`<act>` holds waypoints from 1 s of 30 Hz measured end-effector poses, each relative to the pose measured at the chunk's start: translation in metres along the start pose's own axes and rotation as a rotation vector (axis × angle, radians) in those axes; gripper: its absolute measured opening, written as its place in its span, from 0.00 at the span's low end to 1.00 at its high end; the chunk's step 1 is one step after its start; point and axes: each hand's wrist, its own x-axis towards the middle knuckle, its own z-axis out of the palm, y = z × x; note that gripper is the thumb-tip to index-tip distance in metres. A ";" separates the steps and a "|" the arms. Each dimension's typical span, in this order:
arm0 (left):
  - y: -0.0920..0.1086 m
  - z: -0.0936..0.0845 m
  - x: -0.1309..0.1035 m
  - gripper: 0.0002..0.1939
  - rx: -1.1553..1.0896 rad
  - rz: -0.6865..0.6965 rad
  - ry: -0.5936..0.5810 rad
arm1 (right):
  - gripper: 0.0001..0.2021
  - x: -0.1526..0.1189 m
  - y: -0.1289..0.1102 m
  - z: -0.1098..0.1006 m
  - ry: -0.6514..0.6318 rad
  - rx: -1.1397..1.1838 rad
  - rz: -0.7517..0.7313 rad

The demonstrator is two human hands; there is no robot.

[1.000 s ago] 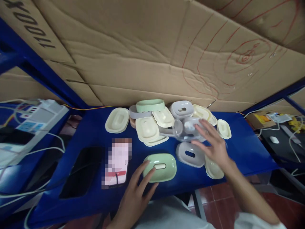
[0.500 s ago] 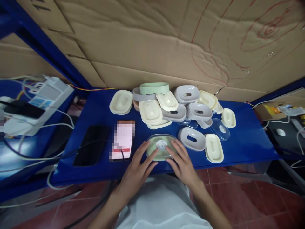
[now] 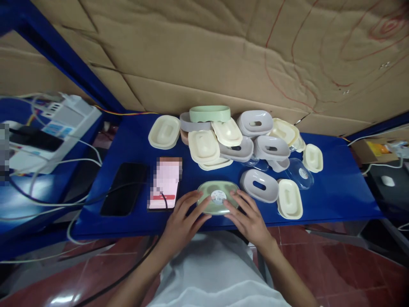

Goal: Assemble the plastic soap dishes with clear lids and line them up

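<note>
Green dish [image 3: 217, 211] lies beneath a clear lid [image 3: 220, 186]; the left hand [image 3: 182, 216] grasps its left end, the right hand [image 3: 251, 219] its right end, fingers touching the lid.

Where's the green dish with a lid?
In the head view, the green dish sits mid-front on the table, between left hand and right hand, left of a grey dish.

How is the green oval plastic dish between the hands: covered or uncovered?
Covered: a clear oval plastic lid bearing a round white sticker lies over it; fit unclear.
</note>
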 end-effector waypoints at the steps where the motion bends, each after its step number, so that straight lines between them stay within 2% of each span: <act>1: 0.000 0.000 -0.001 0.30 -0.005 -0.006 -0.001 | 0.36 0.000 0.001 0.000 -0.004 -0.003 -0.012; 5: -0.002 0.002 -0.005 0.27 -0.056 -0.070 -0.013 | 0.36 -0.001 0.003 0.001 -0.014 -0.019 -0.031; 8: -0.006 0.002 -0.007 0.24 -0.155 -0.119 -0.077 | 0.37 -0.002 0.003 0.001 -0.068 0.036 -0.028; 14: -0.010 -0.006 -0.004 0.23 -0.263 -0.128 -0.151 | 0.38 -0.011 0.003 -0.001 -0.106 0.053 -0.044; 21: -0.011 -0.005 -0.006 0.34 -0.214 -0.185 -0.212 | 0.39 -0.013 0.005 -0.001 -0.148 0.082 -0.014; 26: -0.012 0.000 -0.013 0.33 -0.203 -0.140 -0.219 | 0.39 -0.004 0.007 -0.002 -0.217 0.154 0.084; 30: -0.005 -0.006 -0.017 0.33 -0.237 -0.161 -0.193 | 0.41 -0.007 0.004 -0.004 -0.178 0.167 0.081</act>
